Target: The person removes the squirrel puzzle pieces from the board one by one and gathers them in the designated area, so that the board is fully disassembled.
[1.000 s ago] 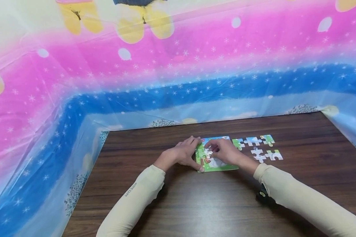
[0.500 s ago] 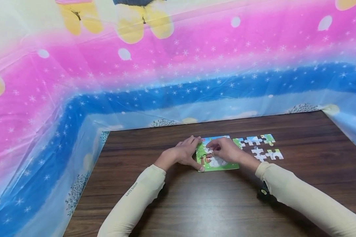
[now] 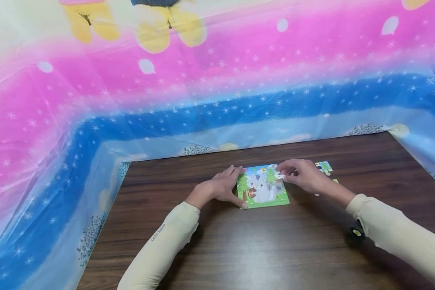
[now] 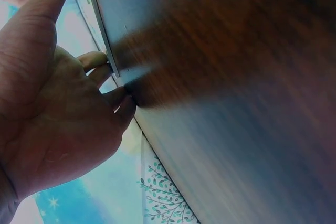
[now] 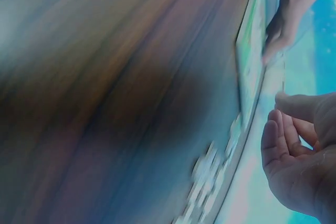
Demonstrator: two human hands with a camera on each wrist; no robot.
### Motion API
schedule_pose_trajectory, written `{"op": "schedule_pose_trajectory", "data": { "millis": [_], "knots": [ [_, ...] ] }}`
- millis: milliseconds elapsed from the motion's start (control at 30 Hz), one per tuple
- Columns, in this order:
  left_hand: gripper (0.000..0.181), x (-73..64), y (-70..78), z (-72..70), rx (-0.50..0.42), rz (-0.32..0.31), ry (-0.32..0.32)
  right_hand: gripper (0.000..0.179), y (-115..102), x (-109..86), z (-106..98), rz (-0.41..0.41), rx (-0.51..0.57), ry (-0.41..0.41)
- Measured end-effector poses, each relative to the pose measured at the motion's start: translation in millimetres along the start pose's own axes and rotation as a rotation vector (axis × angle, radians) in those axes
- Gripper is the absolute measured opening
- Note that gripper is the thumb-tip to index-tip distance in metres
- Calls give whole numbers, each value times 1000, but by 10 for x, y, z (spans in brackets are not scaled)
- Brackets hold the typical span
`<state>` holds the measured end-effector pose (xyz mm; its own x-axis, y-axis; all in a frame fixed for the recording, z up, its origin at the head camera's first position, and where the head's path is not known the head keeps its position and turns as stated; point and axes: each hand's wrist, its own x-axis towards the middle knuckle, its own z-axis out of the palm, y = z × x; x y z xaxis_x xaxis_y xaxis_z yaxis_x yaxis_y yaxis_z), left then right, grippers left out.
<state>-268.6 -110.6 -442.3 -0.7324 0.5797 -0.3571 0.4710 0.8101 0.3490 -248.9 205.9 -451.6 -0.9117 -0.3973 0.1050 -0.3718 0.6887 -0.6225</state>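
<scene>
In the head view a square puzzle board (image 3: pixel 262 197), printed with a white squirrel on green, lies on the table. My left hand (image 3: pixel 221 185) rests along its left side, thumb at the near corner and fingers spread toward the far corner; the left wrist view shows this hand (image 4: pixel 58 103) from the palm side. At the board's far right edge my right hand (image 3: pixel 304 175) pinches a small whitish puzzle piece (image 3: pixel 280 176) between thumb and fingertips. The right wrist view shows that hand (image 5: pixel 304 140) with thumb and fingertips close together. Its fingers partly hide the piece.
Loose puzzle pieces (image 3: pixel 324 166) lie right of the board, partly hidden behind my right hand and forearm. The dark wooden table (image 3: pixel 232 249) ends at a printed pink and blue cloth (image 3: pixel 203 117) at the back and sides.
My right hand has moved right, from the board's middle to its far right edge, uncovering the squirrel picture and covering some loose pieces. My left hand stays at the board's left side.
</scene>
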Motion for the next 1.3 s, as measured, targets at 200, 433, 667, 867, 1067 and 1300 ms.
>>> {"op": "schedule_pose_trajectory", "data": {
  "millis": [200,433,667,867,1067,1300],
  "knots": [
    [122,-33,-21,3,-16,15,0,30,218,-194,-166,-3,-92,-26],
    [122,1,-25,6,-6,-3,-1,30,322,-326,-237,-31,-130,-56],
    [122,9,-53,19,-3,-7,-10,29,319,-336,-195,-62,-183,-95],
    [122,-19,-42,-4,-16,22,4,39,276,-344,-177,-91,-243,-70],
    [122,-22,-49,11,1,21,10,39,118,-346,-67,-116,-264,-23],
    [121,-26,-35,0,-6,22,4,45,-178,-365,175,-150,-278,-33]
  ]
}}
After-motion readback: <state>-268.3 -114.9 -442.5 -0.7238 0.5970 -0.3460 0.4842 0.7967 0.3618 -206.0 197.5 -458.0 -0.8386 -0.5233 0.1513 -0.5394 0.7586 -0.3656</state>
